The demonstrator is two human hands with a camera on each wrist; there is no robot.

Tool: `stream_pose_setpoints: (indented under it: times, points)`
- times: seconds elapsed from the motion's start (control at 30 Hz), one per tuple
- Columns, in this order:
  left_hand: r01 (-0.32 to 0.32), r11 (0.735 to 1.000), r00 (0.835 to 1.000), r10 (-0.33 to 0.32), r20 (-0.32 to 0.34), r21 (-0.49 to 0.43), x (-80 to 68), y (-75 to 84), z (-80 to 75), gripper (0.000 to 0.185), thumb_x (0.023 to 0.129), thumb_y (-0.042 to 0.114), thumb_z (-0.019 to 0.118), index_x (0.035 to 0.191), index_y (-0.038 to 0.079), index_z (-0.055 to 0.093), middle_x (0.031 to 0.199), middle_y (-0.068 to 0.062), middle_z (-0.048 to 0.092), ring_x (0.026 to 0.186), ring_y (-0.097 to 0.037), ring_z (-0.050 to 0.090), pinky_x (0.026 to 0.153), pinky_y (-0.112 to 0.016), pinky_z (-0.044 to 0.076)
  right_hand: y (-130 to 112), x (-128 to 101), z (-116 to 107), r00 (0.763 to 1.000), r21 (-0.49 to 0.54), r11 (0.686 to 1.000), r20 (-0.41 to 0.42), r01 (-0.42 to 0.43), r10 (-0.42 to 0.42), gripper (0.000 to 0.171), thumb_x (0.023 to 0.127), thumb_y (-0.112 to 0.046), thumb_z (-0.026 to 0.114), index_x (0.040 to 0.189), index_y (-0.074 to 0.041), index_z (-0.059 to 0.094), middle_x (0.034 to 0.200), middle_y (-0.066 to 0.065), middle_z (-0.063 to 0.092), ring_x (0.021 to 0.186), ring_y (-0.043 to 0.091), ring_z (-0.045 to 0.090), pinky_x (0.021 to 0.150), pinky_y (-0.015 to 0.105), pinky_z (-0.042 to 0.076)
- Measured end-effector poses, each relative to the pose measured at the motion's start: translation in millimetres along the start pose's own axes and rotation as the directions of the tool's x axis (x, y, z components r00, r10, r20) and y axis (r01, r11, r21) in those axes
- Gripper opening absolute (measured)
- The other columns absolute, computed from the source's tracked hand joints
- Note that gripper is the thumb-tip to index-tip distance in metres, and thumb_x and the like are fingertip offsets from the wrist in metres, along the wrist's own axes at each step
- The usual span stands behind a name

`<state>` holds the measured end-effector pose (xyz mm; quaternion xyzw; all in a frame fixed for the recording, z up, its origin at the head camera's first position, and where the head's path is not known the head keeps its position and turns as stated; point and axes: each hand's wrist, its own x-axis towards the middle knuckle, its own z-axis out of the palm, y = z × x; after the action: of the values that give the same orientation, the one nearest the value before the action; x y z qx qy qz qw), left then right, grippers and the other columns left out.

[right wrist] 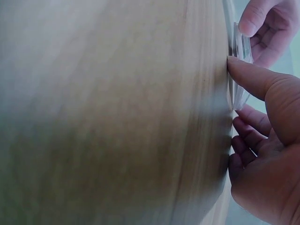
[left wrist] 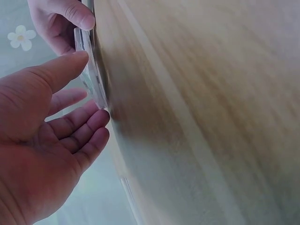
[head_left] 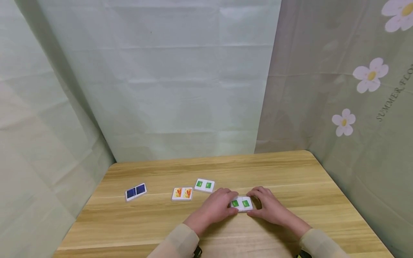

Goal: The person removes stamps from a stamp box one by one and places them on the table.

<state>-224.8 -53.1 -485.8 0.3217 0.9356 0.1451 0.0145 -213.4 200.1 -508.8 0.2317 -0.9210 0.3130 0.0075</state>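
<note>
A small stack of clear-cased cards (head_left: 241, 204), its top face showing two green pictures on white, lies flat on the wooden table in front of me. My left hand (head_left: 217, 206) grips its left end, thumb along the near edge and fingers toward the far edge. From the other side my right hand (head_left: 270, 207) holds the right end with thumb and fingers curled about the corners. Both wrist views show the stack (left wrist: 95, 79) edge-on between the thumbs, low over the tabletop. The left hand's palm (left wrist: 28, 154) partly faces its wrist camera.
Left of the hands lie a card with two green pictures (head_left: 204, 185) and one with orange-red pictures (head_left: 182, 194). Farther left is a dark blue card (head_left: 136, 192). Pale curtains (head_left: 180, 79) hang behind and beside the wooden table (head_left: 155, 218).
</note>
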Motion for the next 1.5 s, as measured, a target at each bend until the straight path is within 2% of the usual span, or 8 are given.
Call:
stream_pose_setpoints:
  times: [0.37,0.93,1.13,1.5]
  points:
    - [0.011,1.0,1.0,-0.011,0.017,0.009,-0.6,3.0,-3.6,0.056,0.098,0.035,0.086,0.146,0.012,0.07,0.139,-0.006,0.071,0.127,-0.022,0.064,0.112,-0.039,0.052,0,1,-1,1.0,0.004,1.0,0.007,0.008,-0.008,0.058,0.088,-0.032,0.096,0.134,-0.008,0.07,0.138,0.009,0.062,0.132,0.039,0.054,0.11,0.064,0.047]
    - [0.007,1.0,1.0,-0.007,0.008,-0.016,-1.9,-0.6,-3.4,0.057,0.1,0.034,0.085,0.15,0.015,0.067,0.143,-0.005,0.068,0.129,-0.021,0.061,0.112,-0.039,0.051,1,-1,0,0.999,0.027,0.999,0.016,-0.028,0.027,0.063,0.088,-0.031,0.096,0.14,-0.007,0.068,0.142,0.011,0.06,0.135,0.042,0.052,0.111,0.066,0.046]
    - [-0.005,1.0,1.0,0.005,-0.018,-0.011,-4.8,-5.5,-6.2,0.058,0.1,0.031,0.085,0.151,0.012,0.066,0.142,-0.006,0.068,0.13,-0.022,0.061,0.113,-0.039,0.051,2,0,0,0.999,0.018,0.999,0.012,-0.032,0.031,0.064,0.087,-0.031,0.097,0.139,-0.007,0.068,0.142,0.012,0.06,0.136,0.042,0.052,0.111,0.066,0.047]
    - [0.028,0.999,0.997,-0.029,-0.069,-0.016,-3.8,-18.0,-14.0,0.057,0.102,0.025,0.083,0.154,0.011,0.064,0.147,-0.007,0.066,0.135,-0.025,0.06,0.117,-0.043,0.049,2,-1,1,1.0,0.016,1.0,0.005,-0.014,0.014,0.057,0.088,-0.031,0.096,0.135,-0.011,0.07,0.14,0.008,0.061,0.133,0.039,0.053,0.11,0.064,0.046]
